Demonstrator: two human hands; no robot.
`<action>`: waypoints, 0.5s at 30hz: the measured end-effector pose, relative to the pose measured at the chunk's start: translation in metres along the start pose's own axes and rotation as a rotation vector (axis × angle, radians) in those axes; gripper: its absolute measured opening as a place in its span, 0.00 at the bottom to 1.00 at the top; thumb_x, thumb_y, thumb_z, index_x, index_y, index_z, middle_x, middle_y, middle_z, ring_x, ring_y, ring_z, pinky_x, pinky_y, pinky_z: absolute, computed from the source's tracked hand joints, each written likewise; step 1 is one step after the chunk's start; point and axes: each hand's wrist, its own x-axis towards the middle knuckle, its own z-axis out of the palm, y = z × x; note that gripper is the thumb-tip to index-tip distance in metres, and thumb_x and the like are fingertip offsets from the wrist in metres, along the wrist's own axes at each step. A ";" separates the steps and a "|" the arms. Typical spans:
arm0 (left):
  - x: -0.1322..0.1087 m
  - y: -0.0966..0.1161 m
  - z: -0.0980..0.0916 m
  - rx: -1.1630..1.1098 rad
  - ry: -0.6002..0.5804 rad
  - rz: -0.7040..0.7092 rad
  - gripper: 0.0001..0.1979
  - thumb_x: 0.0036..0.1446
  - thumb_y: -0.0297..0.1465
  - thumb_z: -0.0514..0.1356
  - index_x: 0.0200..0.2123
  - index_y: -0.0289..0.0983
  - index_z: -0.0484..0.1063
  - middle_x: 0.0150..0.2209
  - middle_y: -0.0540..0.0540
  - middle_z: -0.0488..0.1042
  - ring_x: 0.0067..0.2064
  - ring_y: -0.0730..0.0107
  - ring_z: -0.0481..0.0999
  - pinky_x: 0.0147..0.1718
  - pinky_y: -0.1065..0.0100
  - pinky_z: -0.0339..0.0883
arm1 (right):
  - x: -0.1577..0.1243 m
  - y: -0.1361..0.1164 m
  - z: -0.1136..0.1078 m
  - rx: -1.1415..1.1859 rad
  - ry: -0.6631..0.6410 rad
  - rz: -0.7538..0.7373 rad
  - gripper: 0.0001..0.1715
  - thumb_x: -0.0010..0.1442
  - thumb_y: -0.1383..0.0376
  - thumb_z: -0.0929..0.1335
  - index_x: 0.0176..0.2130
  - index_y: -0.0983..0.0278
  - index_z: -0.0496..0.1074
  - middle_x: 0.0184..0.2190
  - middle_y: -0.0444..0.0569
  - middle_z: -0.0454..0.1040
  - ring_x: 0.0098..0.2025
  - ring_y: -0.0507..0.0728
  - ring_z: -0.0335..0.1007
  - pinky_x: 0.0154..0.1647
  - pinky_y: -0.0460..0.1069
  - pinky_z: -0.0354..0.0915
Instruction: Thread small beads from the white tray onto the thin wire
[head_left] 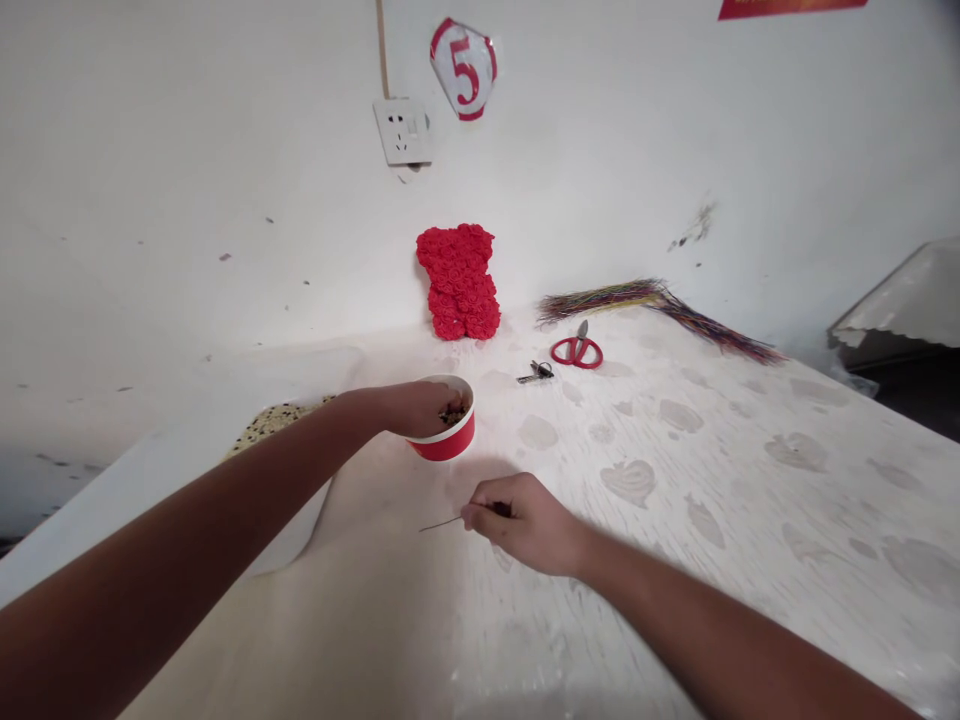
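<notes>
The left hand (390, 410) dips into a red paper bowl (442, 447) on the worktop (675, 470), its fingers (439, 412) curled among dark bits (453, 414), though whether they grip any I cannot tell. Just right of the bowl, the right hand (529, 525) pinches a thin wire (442, 523) in clenched fingers (480, 515). Farther right of the bowl lie red-handled scissors (576, 350) and a bundle of coloured wires (652, 305).
</notes>
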 end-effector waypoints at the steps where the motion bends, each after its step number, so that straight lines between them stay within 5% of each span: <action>1: 0.001 0.000 0.001 -0.004 -0.022 -0.005 0.12 0.50 0.23 0.56 0.39 0.35 0.74 0.41 0.46 0.77 0.38 0.66 0.75 0.33 0.71 0.66 | 0.000 0.000 0.000 -0.007 0.001 -0.001 0.16 0.66 0.63 0.65 0.26 0.64 0.69 0.22 0.40 0.61 0.23 0.49 0.54 0.22 0.45 0.53; 7: 0.009 -0.002 0.008 -0.035 -0.129 -0.057 0.11 0.51 0.24 0.59 0.40 0.35 0.72 0.44 0.41 0.79 0.42 0.56 0.77 0.35 0.64 0.68 | 0.000 -0.002 -0.001 -0.028 -0.015 0.014 0.16 0.65 0.62 0.65 0.26 0.64 0.70 0.21 0.40 0.60 0.23 0.49 0.54 0.22 0.46 0.52; 15: 0.011 -0.008 0.016 -0.080 -0.181 -0.051 0.11 0.61 0.26 0.55 0.46 0.34 0.72 0.50 0.40 0.78 0.48 0.58 0.76 0.42 0.64 0.68 | 0.000 -0.002 0.000 -0.043 -0.015 0.023 0.17 0.65 0.62 0.65 0.26 0.64 0.69 0.21 0.39 0.60 0.23 0.48 0.53 0.22 0.47 0.51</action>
